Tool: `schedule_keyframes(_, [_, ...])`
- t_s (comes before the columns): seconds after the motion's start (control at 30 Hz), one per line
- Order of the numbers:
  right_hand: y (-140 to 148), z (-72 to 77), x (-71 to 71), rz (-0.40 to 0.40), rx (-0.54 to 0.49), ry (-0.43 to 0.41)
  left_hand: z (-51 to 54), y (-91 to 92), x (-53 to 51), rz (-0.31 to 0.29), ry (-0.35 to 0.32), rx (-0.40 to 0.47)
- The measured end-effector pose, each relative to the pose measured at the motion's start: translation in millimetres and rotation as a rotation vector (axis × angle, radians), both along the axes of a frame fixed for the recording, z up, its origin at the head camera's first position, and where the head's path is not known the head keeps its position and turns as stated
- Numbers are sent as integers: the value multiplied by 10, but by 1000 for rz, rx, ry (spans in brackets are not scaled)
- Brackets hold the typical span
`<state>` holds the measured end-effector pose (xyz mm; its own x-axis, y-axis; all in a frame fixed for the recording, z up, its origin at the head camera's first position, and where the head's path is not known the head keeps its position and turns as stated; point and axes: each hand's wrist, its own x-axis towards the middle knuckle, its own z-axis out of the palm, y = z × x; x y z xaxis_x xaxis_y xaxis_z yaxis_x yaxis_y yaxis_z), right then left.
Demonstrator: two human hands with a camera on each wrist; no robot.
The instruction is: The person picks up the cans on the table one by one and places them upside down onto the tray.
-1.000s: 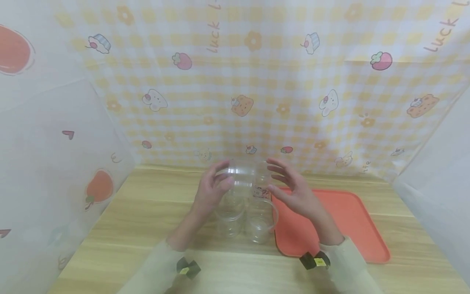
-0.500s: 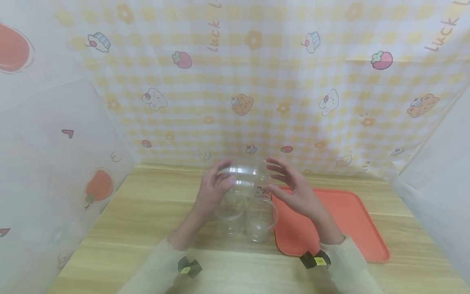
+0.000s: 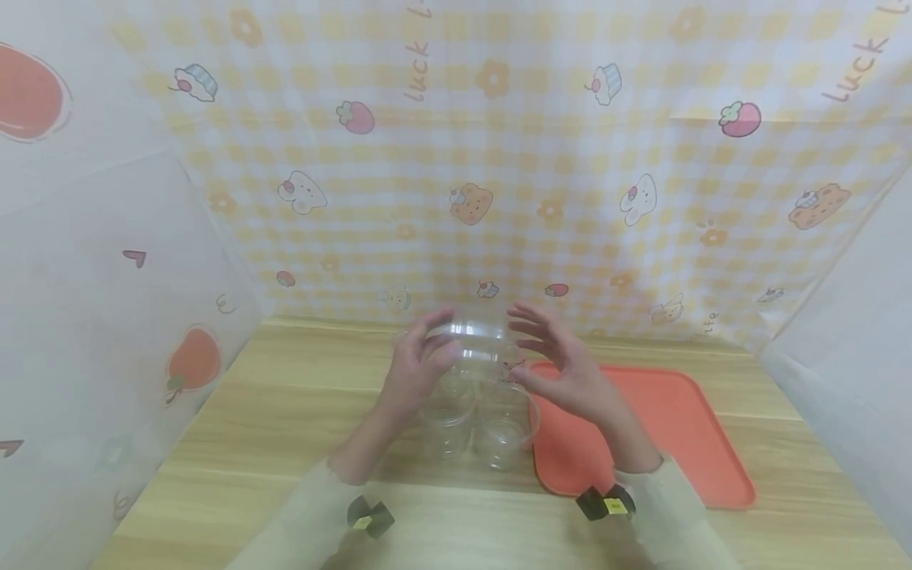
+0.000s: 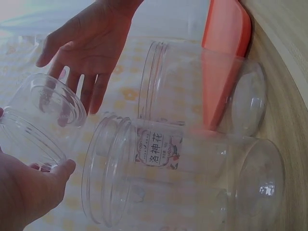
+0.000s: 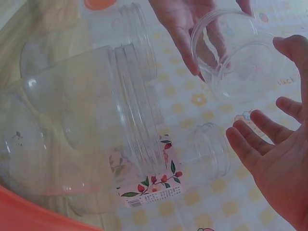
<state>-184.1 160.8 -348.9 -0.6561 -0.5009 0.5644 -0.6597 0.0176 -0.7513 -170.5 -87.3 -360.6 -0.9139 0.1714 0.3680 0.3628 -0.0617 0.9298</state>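
Note:
My left hand grips a clear plastic jar above the table, with thumb and fingers at its side. The left wrist view shows that jar tilted. My right hand is beside it on the right, its fingers spread and apart from the jar. Below stand two larger clear jars, a left one and a right one, both uncapped with threaded necks. Behind them, a jar with a pink floral label shows partly through the plastic.
An orange-red tray lies right of the jars, partly under my right forearm. The wood-grain table meets a yellow checked cloth at the back. White printed sheets flank the sides.
The held jar and my left hand have shifted slightly right. My right hand has drifted slightly left, nearer the jar. The standing jars and the tray stay put.

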Motion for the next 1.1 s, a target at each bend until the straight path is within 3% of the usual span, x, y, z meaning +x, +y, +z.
schedule_keyframes(0.63, [-155, 5, 5, 49, -4, 7, 16, 66, 36, -28, 7, 12])
schedule_keyframes(1.1, [-147, -14, 36, 41, -24, -12, 52, 30, 66, -32, 1, -75])
